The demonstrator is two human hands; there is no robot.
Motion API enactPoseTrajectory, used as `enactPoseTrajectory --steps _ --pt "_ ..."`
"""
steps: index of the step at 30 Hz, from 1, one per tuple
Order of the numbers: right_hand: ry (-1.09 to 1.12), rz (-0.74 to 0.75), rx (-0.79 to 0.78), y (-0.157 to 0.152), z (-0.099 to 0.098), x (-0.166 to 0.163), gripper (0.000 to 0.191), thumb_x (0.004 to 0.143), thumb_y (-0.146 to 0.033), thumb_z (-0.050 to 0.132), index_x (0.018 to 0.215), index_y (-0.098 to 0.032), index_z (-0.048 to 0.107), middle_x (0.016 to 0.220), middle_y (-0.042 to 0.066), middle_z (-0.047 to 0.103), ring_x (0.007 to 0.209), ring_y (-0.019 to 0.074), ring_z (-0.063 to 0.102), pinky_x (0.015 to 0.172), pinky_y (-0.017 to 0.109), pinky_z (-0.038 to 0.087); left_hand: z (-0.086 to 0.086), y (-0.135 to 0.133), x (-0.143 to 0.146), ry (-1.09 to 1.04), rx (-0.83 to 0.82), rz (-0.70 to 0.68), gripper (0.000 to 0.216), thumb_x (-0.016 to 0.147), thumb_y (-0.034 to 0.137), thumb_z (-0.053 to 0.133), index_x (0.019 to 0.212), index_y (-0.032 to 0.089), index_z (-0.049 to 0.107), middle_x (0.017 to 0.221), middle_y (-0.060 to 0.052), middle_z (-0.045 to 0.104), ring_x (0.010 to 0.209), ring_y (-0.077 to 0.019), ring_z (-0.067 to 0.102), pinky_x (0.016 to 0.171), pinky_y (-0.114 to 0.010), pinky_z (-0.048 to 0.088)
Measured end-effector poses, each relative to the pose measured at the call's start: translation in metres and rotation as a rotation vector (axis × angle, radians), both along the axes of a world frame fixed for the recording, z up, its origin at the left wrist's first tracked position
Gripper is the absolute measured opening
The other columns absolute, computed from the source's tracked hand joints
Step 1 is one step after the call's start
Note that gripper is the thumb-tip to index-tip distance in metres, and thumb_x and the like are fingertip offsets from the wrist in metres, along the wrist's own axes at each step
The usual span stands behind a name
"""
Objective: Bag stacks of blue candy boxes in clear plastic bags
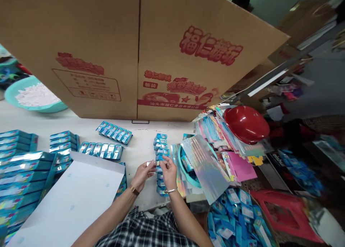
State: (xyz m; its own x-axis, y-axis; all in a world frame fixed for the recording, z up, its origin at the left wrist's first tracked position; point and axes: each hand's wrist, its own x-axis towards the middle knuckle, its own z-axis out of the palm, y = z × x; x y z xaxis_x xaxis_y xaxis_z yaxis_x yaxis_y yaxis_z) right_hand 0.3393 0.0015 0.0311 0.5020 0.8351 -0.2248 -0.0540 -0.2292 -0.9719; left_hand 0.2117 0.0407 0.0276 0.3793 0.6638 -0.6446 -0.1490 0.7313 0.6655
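Far-left bowl [44, 109] is holding white bits [35, 95] while left hand [142, 175] and right hand [169, 172] are hovering by blue packs [160, 176] running near-to-far, can't tell the fingers' grip.

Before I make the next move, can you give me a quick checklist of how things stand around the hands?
1. Left hand and right hand both in view: ok.
2. Column of small shiny blue boxes unobstructed: not ok, hands partly cover it.
3. What the hands hold: cannot tell, too small.
4. Round teal plastic basin uncovered: not ok, shiny silver sheet lies partly across it.
5. Tall brown cardboard box clear of the hands: ok, it stands beyond them.
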Motion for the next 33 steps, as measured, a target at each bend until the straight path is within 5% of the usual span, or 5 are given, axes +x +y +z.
enactPoseTrajectory --steps 5,10,13,19,33 --pt "-0.056 -0.093 -0.118 -0.013 -0.026 0.014 0.032 0.077 -0.038 0.066 0.098 -0.014 0.065 0.074 0.006 0.072 0.069 0.0217 0.066 0.067 0.032 0.051 -0.044 -0.008 0.022 0.211 0.251 0.046 0.039 0.071 0.055 0.068 0.069 0.016 0.063 0.063 -0.002 0.063 0.061 -0.0155 0.058 0.062 -0.026 0.043" --pt "-0.346 -0.071 -0.208 -0.013 -0.054 0.027 0.019 0.083 -0.036 0.054 0.077 -0.02 0.061 0.066 0.003 0.068 0.062 0.02 0.063 0.062 0.03 0.049 -0.069 -0.009 0.037 0.492 0.575 -0.028 0.032 0.084 0.046 0.055 0.076 0.019 0.069 0.079 -0.007 0.07 0.079 -0.0223 0.063 0.078 -0.034 0.046" --pt "-0.498 -0.071 -0.213 0.001 -0.064 0.037 0.018 0.084 -0.034 0.051 0.074 -0.021 0.06 0.073 0.004 0.066 0.073 0.0222 0.062 0.074 0.034 0.048 -0.072 0.004 0.049 0.748 0.719 -0.106 0.029 0.087 0.039 0.052 0.082 0.021 0.073 0.091 -0.009 0.073 0.094 -0.0266 0.062 0.093 -0.042 0.041" --pt "-0.648 -0.133 -0.216 0.027 -0.082 0.05 0.014 0.081 -0.025 0.054 0.069 -0.02 0.06 0.096 0.012 0.061 0.107 0.0293 0.051 0.1 0.045 0.035 -0.078 0.023 0.07 0.983 0.724 -0.192 0.027 0.09 0.035 0.051 0.088 0.023 0.075 0.104 -0.01 0.073 0.112 -0.0317 0.056 0.108 -0.06 0.02" --pt "-0.685 -0.106 -0.204 0.033 -0.104 0.055 0.016 0.084 -0.021 0.052 0.071 -0.021 0.06 0.095 0.01 0.057 0.101 0.0248 0.05 0.097 0.04 0.039 -0.088 0.026 0.074 1.008 0.713 -0.225 0.029 0.091 0.039 0.049 0.089 0.022 0.073 0.109 -0.012 0.071 0.116 -0.0323 0.052 0.109 -0.06 0.014"
